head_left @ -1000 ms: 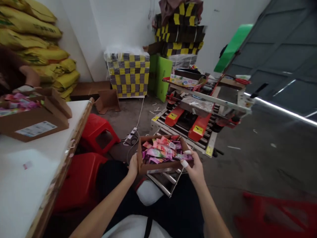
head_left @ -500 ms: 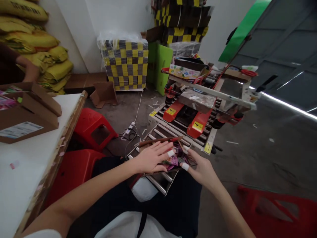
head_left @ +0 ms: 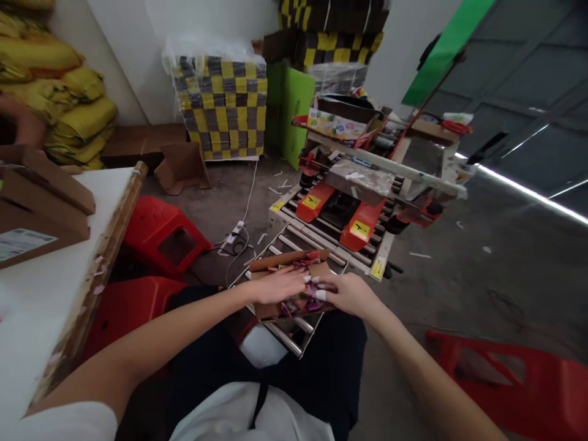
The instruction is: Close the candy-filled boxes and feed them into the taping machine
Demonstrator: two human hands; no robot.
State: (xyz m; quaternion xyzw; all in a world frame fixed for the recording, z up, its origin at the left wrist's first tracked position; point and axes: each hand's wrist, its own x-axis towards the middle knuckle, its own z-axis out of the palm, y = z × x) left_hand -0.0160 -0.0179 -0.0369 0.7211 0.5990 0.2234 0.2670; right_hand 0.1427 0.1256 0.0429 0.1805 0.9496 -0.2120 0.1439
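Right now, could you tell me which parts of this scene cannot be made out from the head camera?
- Contents of the small carton: mostly covered by the left hand and right hand; only a few colourful packets show.
- Label on the large box: cut by the left edge, print too small.
- A co-worker's hand, top left: blurred, cut by the edge.

Small cardboard box [head_left: 275, 309] of colourful sachets [head_left: 301, 302] on roller conveyor [head_left: 298, 245]. Left hand [head_left: 275, 285] flat on box top, right hand [head_left: 349, 293] touching at box's right. Red stool [head_left: 160, 236] left of conveyor.
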